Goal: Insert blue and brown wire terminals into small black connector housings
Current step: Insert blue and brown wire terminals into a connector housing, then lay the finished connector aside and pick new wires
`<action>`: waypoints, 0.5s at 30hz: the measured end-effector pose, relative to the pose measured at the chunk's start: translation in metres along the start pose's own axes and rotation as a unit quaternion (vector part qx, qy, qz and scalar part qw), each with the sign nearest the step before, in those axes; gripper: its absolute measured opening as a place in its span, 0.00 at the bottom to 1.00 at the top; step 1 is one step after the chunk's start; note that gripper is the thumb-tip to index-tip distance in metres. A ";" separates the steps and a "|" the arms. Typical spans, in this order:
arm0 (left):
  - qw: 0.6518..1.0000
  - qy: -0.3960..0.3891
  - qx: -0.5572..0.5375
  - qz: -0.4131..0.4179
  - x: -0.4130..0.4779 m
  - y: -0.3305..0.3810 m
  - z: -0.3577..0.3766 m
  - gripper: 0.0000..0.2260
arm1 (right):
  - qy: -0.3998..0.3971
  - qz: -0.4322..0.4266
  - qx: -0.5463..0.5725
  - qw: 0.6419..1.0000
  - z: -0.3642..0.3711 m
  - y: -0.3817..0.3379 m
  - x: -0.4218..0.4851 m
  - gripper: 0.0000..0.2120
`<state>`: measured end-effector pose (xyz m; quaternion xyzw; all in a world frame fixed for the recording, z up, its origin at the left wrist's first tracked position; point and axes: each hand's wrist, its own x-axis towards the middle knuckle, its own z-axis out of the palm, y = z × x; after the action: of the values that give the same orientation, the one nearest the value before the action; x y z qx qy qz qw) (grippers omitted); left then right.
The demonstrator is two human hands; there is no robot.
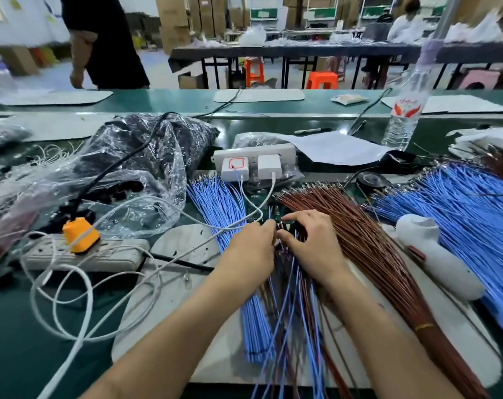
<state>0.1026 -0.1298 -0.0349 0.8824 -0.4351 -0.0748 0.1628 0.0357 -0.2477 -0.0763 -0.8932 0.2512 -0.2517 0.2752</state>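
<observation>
Mid-frame, left hand and right hand meet, both pinching wire ends between blue wires and brown wires. The housing is hidden there. Best to grip near the terminal, align it straight, then push.

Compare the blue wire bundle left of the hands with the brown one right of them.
White charger cables cross the thin blue wire bundle, not the thin brown wire bundle. A yellow band ties the brown bundle, not the blue. Both fan out toward metal-tipped far ends.
</observation>
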 end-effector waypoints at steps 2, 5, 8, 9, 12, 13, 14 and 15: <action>0.999 0.030 -0.035 -0.012 0.001 -0.001 -0.004 0.01 | 0.001 -0.002 0.013 1.000 -0.001 0.001 0.000 0.11; 0.989 0.114 -0.092 0.008 -0.012 -0.001 -0.008 0.03 | 0.022 -0.001 0.066 0.998 -0.002 0.001 0.001 0.06; 0.987 0.093 -0.125 0.040 -0.030 0.003 -0.003 0.03 | 0.043 0.014 0.127 0.991 -0.004 -0.001 0.003 0.06; 0.989 0.079 -0.118 0.045 -0.035 0.004 0.001 0.03 | 0.039 0.016 0.130 0.991 -0.005 -0.001 0.002 0.08; 0.995 0.022 -0.075 0.067 -0.041 0.007 0.008 0.02 | 0.013 -0.009 0.074 0.997 -0.006 -0.002 -0.001 0.13; 0.995 0.005 -0.061 0.076 -0.041 0.007 0.009 0.02 | -0.003 -0.021 0.044 0.999 -0.005 -0.002 -0.001 0.14; 0.995 -0.008 -0.059 0.085 -0.040 0.005 0.006 0.02 | -0.019 -0.029 0.016 0.999 -0.003 -0.002 -0.001 0.15; 0.994 -0.018 -0.064 0.087 -0.039 0.001 0.000 0.05 | -0.026 -0.032 -0.002 0.999 -0.002 -0.002 -0.002 0.16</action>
<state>0.0778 -0.0997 -0.0350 0.8274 -0.5075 -0.1043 0.2167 0.0337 -0.2461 -0.0742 -0.9077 0.2158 -0.2363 0.2716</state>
